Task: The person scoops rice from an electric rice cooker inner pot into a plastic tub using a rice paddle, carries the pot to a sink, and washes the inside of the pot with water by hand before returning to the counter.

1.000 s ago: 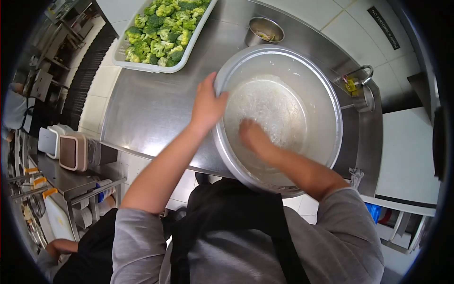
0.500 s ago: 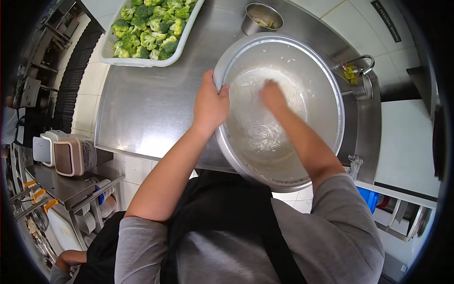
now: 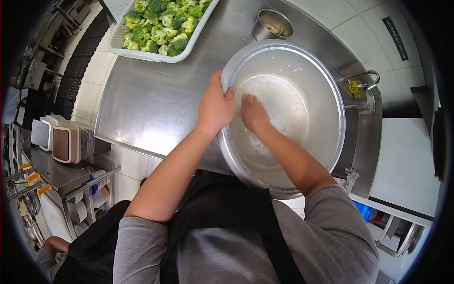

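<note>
A large metal pot [image 3: 326, 137] leans tilted over the counter's front edge, with shallow water and small white grains on its inner wall. My left hand [image 3: 215, 106] is closed around its left rim, thumb on the inside. Inside the pot, my right hand [image 3: 254, 113] is near the left part of the inner wall, fingers curled and slightly blurred. Whether anything is in those fingers is hidden. Behind the pot stands a small metal container [image 3: 273, 26] with scraps in it.
A white basket [image 3: 175, 57] of broccoli florets [image 3: 163, 28] sits at the back left of the steel counter [image 3: 151, 99]. A tap [image 3: 373, 78] and a yellow bottle [image 3: 354, 86] are at the right. Bins [image 3: 66, 142] stand left; another person's arm [image 3: 54, 245] shows at lower left.
My right hand has moved left and slightly down inside the pot, towards my left hand. The water looks less splashed. My left hand keeps its hold on the rim; the view has shifted slightly.
</note>
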Demonstrator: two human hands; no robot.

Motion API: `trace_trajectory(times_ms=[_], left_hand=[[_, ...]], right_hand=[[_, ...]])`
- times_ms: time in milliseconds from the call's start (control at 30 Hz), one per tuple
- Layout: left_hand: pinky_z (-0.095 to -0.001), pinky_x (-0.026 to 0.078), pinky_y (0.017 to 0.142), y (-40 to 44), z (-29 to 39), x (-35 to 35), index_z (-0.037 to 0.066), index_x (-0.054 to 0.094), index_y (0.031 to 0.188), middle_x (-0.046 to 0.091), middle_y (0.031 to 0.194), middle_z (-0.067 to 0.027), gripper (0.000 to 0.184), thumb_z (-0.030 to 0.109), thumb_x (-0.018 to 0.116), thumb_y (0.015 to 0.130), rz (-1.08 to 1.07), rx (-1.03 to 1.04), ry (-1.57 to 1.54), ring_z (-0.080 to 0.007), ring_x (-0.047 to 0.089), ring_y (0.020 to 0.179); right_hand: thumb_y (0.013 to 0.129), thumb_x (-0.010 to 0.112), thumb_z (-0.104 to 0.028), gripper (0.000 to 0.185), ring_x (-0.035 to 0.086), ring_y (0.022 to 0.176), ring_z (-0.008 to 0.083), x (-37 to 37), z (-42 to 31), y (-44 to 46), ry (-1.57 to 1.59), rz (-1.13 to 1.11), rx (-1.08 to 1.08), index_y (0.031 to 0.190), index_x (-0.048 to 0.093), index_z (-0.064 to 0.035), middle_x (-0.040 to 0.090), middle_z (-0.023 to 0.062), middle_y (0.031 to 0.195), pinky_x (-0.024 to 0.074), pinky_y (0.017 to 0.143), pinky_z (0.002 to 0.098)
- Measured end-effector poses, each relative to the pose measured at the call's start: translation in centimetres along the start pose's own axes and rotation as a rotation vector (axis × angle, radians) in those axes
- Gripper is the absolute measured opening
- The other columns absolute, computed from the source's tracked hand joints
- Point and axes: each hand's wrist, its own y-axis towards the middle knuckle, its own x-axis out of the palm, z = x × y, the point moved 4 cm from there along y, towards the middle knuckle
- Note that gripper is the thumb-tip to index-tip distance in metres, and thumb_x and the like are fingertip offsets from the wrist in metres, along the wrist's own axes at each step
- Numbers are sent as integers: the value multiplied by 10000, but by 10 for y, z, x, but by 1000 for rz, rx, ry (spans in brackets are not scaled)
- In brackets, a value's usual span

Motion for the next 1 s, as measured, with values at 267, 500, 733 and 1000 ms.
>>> trace_trajectory(times_ms=[267, 500, 733, 1000], left_hand=[[-440, 459, 860, 0, -1, 1, -34, 418, 1269, 612, 1056, -281, 466, 136, 565, 861, 24, 3, 28, -409, 600, 990], [-422, 458, 867, -1, 1, 0, -11, 440, 1270, 602, 1086, -261, 471, 140, 582, 847, 61, 21, 76, -388, 598, 991], [-371, 460, 802, -30, 67, -5, 98, 549, 1237, 598, 882, -95, 441, 71, 650, 809, 449, 669, 731, -263, 591, 814], [-283, 460, 676, -71, 123, 59, 94, 704, 1016, 626, 909, -54, 232, 79, 704, 785, -241, 600, -180, -158, 600, 786]], right_hand=[[874, 520, -110, 265, 533, 1044, 360, -3, 22, -12, 114, 120, -145, 1067, 539, 71, 553, 238, 1088, 488, 851, 404], [923, 530, -146, 383, 547, 1074, 308, -70, 58, -63, 1210, -264, 299, 1237, 474, 66, 543, 198, 1201, 463, 923, 366], [973, 460, -215, 468, 493, 1209, 280, -171, 66, -134, 2190, -134, 163, 1356, 370, 39, 484, 180, 1325, 428, 996, 366], [967, 467, -189, 473, 506, 1190, 259, -182, 66, -168, 2278, -31, 87, 1362, 358, 48, 485, 174, 1318, 429, 994, 361]])
